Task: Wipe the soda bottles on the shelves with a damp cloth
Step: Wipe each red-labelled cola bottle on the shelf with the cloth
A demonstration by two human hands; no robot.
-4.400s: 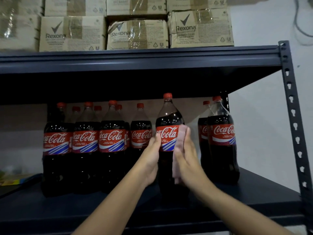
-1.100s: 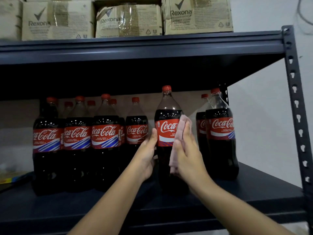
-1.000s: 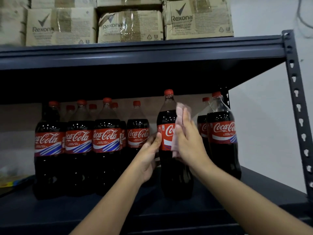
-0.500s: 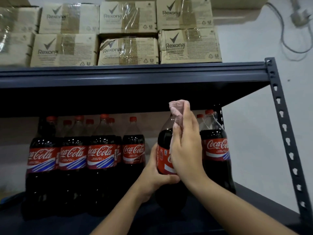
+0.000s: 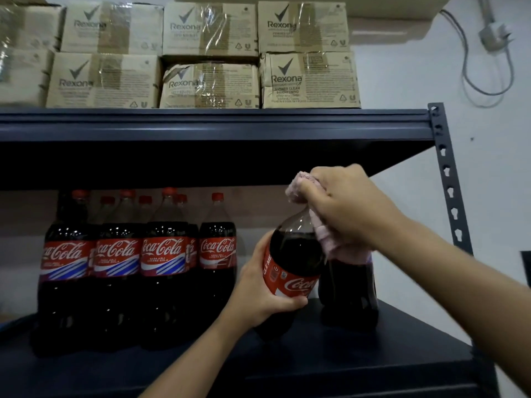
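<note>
Wiping the cap end was the step in hand: the right hand [image 5: 344, 208] clutched the pink cloth [image 5: 301, 185] over the top of a tilted soda bottle [image 5: 293, 265], which the left hand [image 5: 258, 294] gripped around its label above the lower shelf [image 5: 373, 354]. Next probably came setting it upright. Another bottle [image 5: 349, 291] stood just beside it, more bottles [image 5: 138, 268] crowded left, and cartons [image 5: 309, 79] sat overhead.

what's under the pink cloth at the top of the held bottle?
The pink cloth, gripped by the right hand, is wrapped over the top of the tilted bottle, which the left hand holds. Only the clear neck shows below it; the cap is covered, unseen.
</note>
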